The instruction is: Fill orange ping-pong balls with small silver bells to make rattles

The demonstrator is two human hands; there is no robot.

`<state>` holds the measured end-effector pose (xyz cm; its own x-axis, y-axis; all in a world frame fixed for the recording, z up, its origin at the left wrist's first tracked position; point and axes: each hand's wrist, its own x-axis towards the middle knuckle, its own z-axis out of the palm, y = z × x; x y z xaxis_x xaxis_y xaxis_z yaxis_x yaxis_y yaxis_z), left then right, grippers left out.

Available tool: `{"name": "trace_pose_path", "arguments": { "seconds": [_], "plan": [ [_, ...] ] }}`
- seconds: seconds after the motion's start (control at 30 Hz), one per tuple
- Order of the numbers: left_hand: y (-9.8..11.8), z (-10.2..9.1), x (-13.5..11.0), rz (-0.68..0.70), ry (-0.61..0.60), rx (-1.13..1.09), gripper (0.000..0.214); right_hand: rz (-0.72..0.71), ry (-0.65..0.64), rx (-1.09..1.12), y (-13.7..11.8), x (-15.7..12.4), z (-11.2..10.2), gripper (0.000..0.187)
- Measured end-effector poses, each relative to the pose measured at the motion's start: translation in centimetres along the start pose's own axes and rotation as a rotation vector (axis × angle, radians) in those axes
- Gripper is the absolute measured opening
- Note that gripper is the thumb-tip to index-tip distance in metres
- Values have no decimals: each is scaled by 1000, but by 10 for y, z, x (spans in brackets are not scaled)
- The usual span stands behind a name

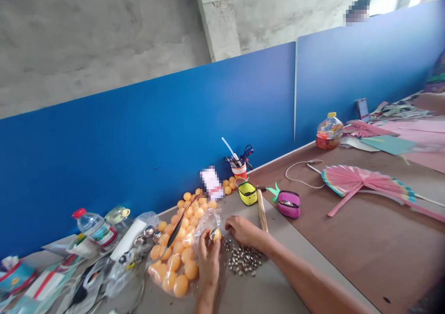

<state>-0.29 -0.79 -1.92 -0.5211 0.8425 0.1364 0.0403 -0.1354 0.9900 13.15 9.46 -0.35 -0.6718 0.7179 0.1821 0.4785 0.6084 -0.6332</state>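
My left hand [209, 260] grips a small orange ball [217, 234] between thumb and fingers; a shiny silvery patch shows on the ball's side. Close by, my right hand [241, 230] has its fingers curled together at the far edge of a pile of small shiny metal beads or bells [243, 259]. Whatever may be between those right fingertips is hidden. Left of my hands lies a clear plastic bag of orange balls [181, 258], with more loose ones behind it. Across the bag rests a dark, thin, long object [179, 226].
Behind my right hand lie a wooden-handled hammer [262, 212], a yellow pouch [248, 194] and a purple pouch [289, 203]. Bottles [95, 228] and clutter fill the left. A pink folding fan [361, 180] lies right, near another person's hand [431, 102]. A blue partition [156, 151] backs the table.
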Motion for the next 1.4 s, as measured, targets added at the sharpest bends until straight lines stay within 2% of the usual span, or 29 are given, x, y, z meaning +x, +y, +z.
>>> {"name": "trace_pose_path", "arguments": {
  "seconds": [0.2,0.47,0.6,0.7,0.8,0.9,1.0,1.1,1.3,1.4],
  "plan": [
    [-2,-1,0,-27,-20,-4,51,74,4,282,-8,1,-9,35],
    [-6,-4,2,0,-12,82,49,10,-56,151,-10,-1,-10,43],
    [-7,-4,2,24,-4,102,48,43,11,199,-12,-2,-11,37],
    [-7,-5,2,18,-4,86,49,109,30,357,-11,0,-9,32],
    [-9,-5,3,13,-14,83,49,176,-9,658,-8,4,-4,23],
    [-10,-4,4,21,-19,87,48,179,19,965,-7,7,-1,10],
    [-9,-3,4,15,-15,68,50,187,69,1132,-8,8,0,18],
    [-3,-1,2,7,-22,41,51,185,55,1167,-10,7,0,25],
    [12,5,-3,-13,-39,-16,55,178,-11,1083,-12,6,2,9],
    [15,6,-4,-21,-35,-1,54,191,-28,1053,-12,6,5,8]
  ]
}}
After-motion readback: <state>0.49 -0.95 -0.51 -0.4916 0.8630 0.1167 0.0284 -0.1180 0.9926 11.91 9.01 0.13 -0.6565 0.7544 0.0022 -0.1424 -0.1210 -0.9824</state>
